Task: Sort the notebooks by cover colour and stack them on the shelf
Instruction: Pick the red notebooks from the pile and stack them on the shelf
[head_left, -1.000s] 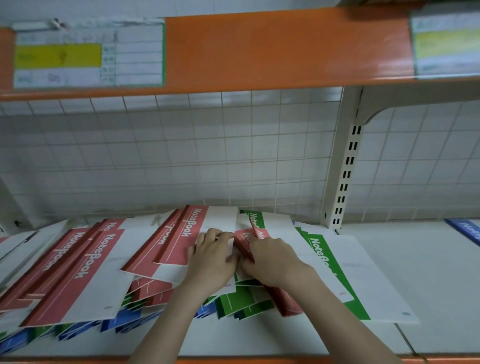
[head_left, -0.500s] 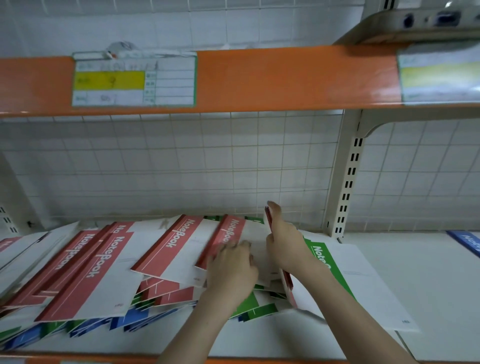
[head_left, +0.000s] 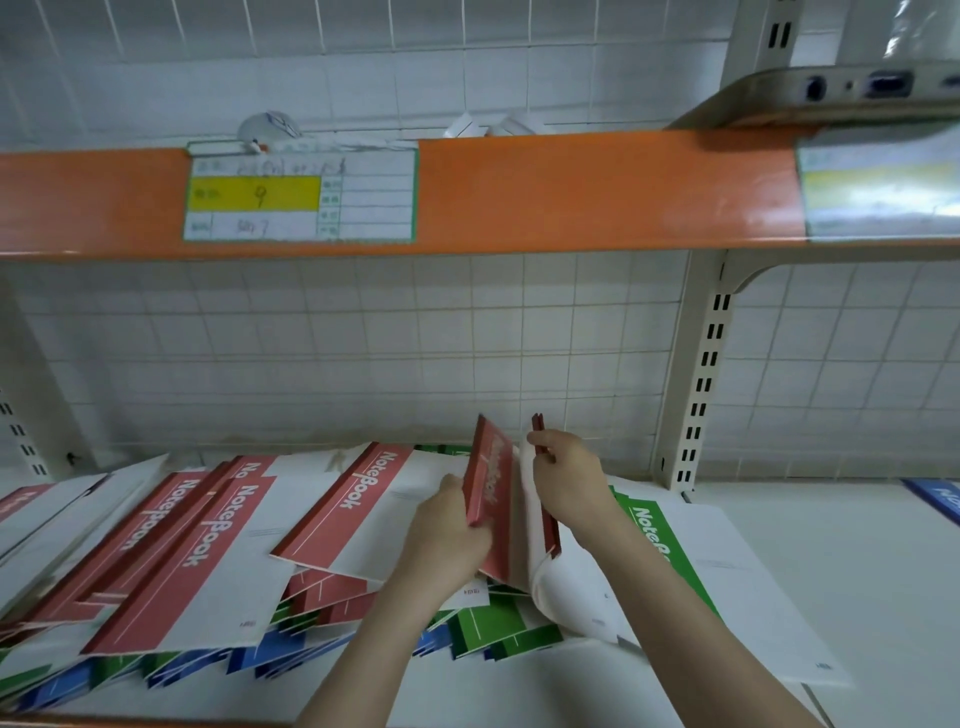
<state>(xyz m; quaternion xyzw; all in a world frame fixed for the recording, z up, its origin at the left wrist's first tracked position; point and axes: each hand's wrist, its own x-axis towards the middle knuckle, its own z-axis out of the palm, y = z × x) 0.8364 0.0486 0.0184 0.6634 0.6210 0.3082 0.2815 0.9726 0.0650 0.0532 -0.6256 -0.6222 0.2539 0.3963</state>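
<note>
- Red notebooks (head_left: 491, 499) are standing on edge between both hands, long axis running away from the fingers.
- Left hand (head_left: 447, 540) is gripping the near cover; right hand (head_left: 569, 480) is pinching the far one.

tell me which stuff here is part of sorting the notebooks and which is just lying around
Part of the job:
red notebooks raised on edge, gripped by the left hand and right hand
red notebooks lying flat
green notebook
blue and green notebooks underneath
shelf

Just lying about:
label card on the orange beam
grey device on the upper shelf
</note>
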